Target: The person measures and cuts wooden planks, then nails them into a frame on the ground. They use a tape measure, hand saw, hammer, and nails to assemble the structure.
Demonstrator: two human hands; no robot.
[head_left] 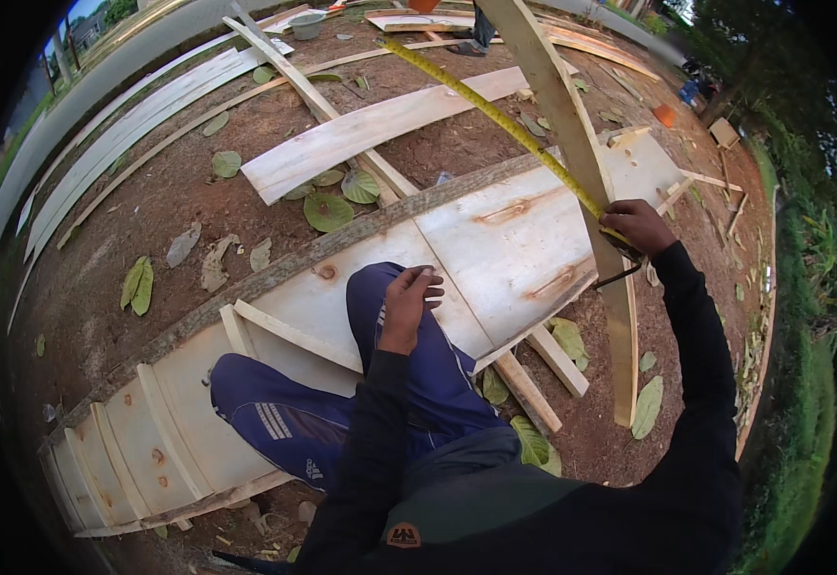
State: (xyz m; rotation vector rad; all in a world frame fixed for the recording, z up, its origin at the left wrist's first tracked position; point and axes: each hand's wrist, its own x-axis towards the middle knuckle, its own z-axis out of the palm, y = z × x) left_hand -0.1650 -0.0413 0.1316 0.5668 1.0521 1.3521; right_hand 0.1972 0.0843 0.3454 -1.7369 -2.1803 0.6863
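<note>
My right hand is closed around a tape measure, its case mostly hidden by the fingers. The extended yellow tape blade runs far and left, crossing in front of a long pale plank. That plank stands up from the ground, and my right hand is at its right edge. A thin dark piece juts out just below the hand. Above my knee, my left hand has its fingers pinched together; whatever small thing is between them is too small to name. I sit on a long pale wooden panel with crosswise battens.
A broad board lies beyond the panel, across a narrow beam. Long boards are stacked at the far left. Large leaves lie on the brown soil. Another person's foot shows at the back, near a bucket.
</note>
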